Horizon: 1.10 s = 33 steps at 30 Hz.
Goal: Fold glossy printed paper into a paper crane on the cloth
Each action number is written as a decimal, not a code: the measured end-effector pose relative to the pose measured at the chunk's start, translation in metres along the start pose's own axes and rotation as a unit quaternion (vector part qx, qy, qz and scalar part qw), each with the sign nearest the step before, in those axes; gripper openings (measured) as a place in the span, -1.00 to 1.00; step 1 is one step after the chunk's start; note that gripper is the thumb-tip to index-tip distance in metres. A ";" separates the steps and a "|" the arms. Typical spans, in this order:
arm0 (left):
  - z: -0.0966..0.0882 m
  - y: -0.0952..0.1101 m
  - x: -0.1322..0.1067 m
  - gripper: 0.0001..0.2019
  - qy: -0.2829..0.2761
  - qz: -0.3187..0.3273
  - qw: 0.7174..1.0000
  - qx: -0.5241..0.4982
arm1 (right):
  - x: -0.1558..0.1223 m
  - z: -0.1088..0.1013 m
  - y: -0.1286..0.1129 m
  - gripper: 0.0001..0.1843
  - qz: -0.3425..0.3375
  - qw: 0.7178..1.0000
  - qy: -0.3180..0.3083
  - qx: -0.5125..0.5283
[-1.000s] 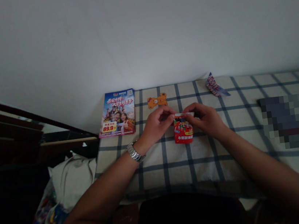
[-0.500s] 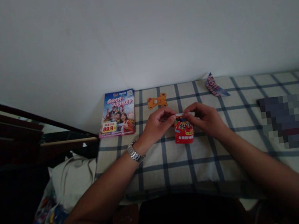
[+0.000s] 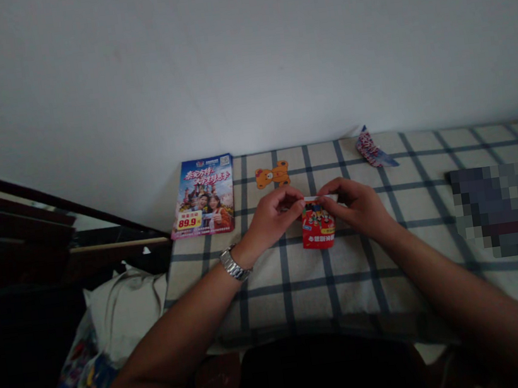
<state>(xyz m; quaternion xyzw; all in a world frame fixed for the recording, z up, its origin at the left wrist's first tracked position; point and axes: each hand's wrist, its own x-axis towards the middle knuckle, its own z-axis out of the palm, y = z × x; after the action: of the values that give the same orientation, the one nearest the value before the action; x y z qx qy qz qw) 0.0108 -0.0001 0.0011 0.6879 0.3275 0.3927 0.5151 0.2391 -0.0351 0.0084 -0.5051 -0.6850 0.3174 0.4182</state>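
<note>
A small red printed paper (image 3: pixel 318 231) stands on the checked tablecloth (image 3: pixel 355 270) in the middle of the table. My left hand (image 3: pixel 271 216), with a metal watch on its wrist, pinches the paper's white top edge from the left. My right hand (image 3: pixel 356 204) pinches the same top edge from the right. Both hands have curled fingers and nearly touch above the paper. The paper's lower part with white lettering faces me.
A colourful leaflet (image 3: pixel 203 195) lies at the table's far left corner. An orange bear-shaped cutout (image 3: pixel 273 174) lies behind my left hand. A folded blue-red paper (image 3: pixel 372 148) rests by the wall. A blurred dark patch (image 3: pixel 504 209) sits at right. Cloth and bags lie left of the table.
Almost nothing has changed. The red paper shifts by a few pixels between my fingers while both hands stay in place.
</note>
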 end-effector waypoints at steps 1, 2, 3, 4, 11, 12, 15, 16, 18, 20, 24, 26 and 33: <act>0.000 0.000 0.000 -0.72 0.000 0.001 1.000 0.000 | 0.000 0.000 0.000 -0.80 0.000 1.000 0.000 0.002; 0.000 0.000 0.000 -0.72 0.000 0.002 1.000 0.001 | 0.000 0.000 0.000 -0.80 0.000 1.000 0.000 0.002; 0.000 0.000 0.000 -0.72 0.001 0.002 1.000 0.002 | 0.000 0.000 -0.001 -0.79 0.000 1.000 0.000 0.002; 0.000 0.000 0.000 -0.72 0.002 0.003 1.000 0.004 | 0.000 0.000 -0.001 -0.78 0.001 1.000 0.001 0.001; 0.001 -0.001 -0.001 -0.73 0.005 0.005 1.000 0.010 | 0.000 0.000 0.000 -0.77 0.002 1.000 0.001 -0.011; 0.001 -0.001 -0.001 -0.74 0.006 0.007 1.000 0.010 | 0.000 0.000 0.000 -0.78 0.003 1.000 0.000 -0.010; 0.001 -0.001 0.000 -0.75 0.005 0.013 1.000 0.013 | 0.000 0.000 0.001 -0.79 0.001 1.000 -0.001 -0.014; 0.000 -0.001 0.000 -0.75 0.004 0.014 1.000 0.014 | 0.000 0.000 0.000 -0.79 -0.002 1.000 -0.002 -0.015; 0.000 -0.002 0.000 -0.74 0.001 0.015 1.000 0.013 | 0.000 0.000 -0.001 -0.79 -0.007 1.000 0.001 -0.016; 0.000 -0.003 0.000 -0.73 -0.001 0.012 1.000 0.013 | 0.000 0.000 -0.002 -0.79 -0.010 1.000 0.005 -0.013; 0.000 -0.003 0.000 -0.72 -0.001 0.004 1.000 0.011 | 0.000 0.000 -0.002 -0.79 -0.009 1.000 0.002 -0.007; 0.000 -0.003 0.000 -0.71 0.000 0.003 1.000 0.010 | 0.000 0.000 -0.001 -0.78 -0.008 1.000 0.000 -0.005; 0.000 0.002 0.000 -0.73 -0.002 0.014 1.000 0.017 | 0.000 -0.001 -0.004 -0.80 -0.011 1.000 0.003 -0.013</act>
<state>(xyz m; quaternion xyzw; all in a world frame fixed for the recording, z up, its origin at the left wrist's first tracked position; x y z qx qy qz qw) 0.0111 -0.0010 0.0025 0.7017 0.3234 0.3931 0.4985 0.2381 -0.0363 0.0119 -0.5042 -0.6931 0.3021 0.4173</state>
